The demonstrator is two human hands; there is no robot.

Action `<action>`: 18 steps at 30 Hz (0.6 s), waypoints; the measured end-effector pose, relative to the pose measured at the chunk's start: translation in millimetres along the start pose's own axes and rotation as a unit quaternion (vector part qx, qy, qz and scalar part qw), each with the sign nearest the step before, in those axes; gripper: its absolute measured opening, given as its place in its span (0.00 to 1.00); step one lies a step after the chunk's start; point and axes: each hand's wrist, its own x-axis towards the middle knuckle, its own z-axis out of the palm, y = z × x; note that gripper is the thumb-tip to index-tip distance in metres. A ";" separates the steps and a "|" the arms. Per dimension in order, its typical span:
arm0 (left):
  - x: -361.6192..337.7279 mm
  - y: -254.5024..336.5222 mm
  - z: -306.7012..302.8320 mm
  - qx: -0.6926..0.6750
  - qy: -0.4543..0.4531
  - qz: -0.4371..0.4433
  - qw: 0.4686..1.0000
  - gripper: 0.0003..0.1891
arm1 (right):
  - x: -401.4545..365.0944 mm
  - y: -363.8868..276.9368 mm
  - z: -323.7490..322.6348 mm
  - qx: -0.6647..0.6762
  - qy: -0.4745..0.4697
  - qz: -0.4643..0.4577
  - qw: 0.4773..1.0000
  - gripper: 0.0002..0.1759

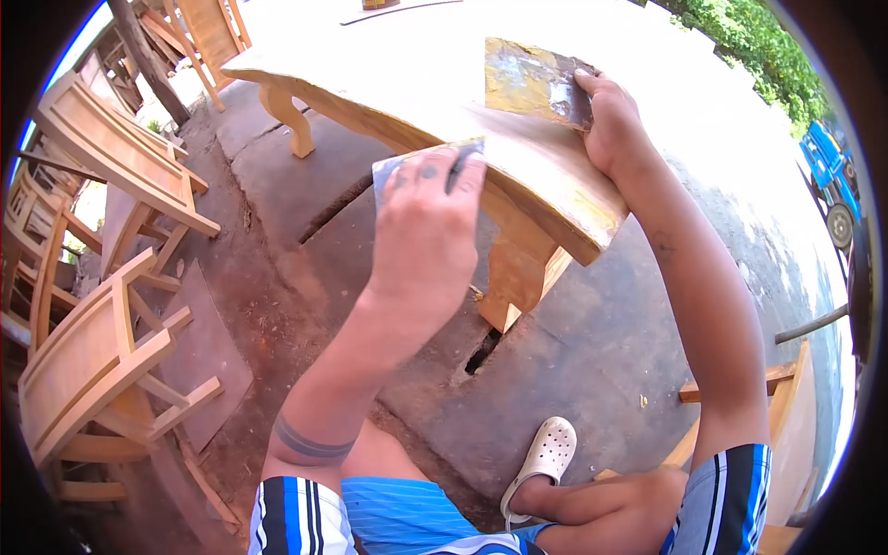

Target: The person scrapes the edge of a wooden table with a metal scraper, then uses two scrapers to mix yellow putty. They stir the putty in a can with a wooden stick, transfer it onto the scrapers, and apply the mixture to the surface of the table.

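Fingers of the left hand clamped a thin plate; the right hand gripped a yellow-smeared board over the desk (close by, presumably for easy reach).

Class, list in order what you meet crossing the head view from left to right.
Wooden chairs → curved table leg → left hand gripping a thin plate → stained plate → right hand gripping it → blue vehicle.
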 end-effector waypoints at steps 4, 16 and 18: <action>-4.6 36.5 -1.7 -0.107 -0.040 0.093 0.989 0.25 | 2.5 0.7 -2.8 0.021 0.016 0.007 1.000 0.10; -0.6 -11.0 5.8 -0.272 0.046 -0.323 0.905 0.30 | 1.7 1.5 -0.7 0.016 0.022 0.007 1.000 0.10; -8.3 8.6 23.6 -0.313 0.094 -0.269 0.906 0.31 | 0.0 -2.1 2.8 0.016 0.015 0.012 1.000 0.10</action>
